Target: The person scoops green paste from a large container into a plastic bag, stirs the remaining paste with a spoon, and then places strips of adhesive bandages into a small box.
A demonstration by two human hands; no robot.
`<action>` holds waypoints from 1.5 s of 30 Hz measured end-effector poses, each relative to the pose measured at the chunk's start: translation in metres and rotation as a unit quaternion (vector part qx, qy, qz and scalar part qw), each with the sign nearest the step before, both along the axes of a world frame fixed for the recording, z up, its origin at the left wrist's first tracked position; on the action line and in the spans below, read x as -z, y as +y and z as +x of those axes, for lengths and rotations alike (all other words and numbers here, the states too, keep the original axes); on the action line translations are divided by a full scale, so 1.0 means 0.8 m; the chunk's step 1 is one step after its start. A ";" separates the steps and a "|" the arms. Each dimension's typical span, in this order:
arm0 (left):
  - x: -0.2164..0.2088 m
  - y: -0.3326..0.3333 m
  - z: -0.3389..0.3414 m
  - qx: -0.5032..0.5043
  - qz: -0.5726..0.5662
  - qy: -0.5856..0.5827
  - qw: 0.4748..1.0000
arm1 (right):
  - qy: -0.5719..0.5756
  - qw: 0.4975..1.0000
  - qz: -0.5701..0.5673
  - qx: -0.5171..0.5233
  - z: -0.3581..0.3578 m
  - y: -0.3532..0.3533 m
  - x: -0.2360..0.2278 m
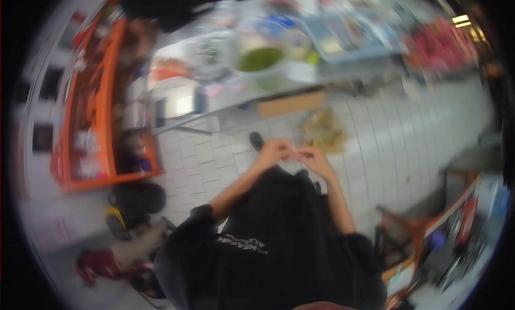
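Over the tiled floor in the middle of the view, my left hand and my right hand meet at their fingertips. Both hands are closed in a pinch, thumbs and fingers pressed together. A small pinkish patch shows where the fingertips join; blur hides whether it is a thing or just skin. Beyond my right hand, a crumpled yellowish bag lies on the floor. The tip of my dark shoe pokes out past my left hand.
Ahead is a cluttered table bearing a tub of something green, a blue tray and a red bundle. Orange shelves stand left, above a black stool. A tool-laden bench is at right.
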State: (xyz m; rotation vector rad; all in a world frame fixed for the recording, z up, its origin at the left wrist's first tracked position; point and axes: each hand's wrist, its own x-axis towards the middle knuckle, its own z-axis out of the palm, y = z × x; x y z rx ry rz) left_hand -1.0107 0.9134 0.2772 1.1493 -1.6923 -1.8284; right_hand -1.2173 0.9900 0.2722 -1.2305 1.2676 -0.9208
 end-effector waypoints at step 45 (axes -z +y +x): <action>-0.123 0.097 -0.063 0.373 -0.236 -0.124 0.889 | -0.058 0.992 -0.072 0.081 -0.016 0.170 -0.013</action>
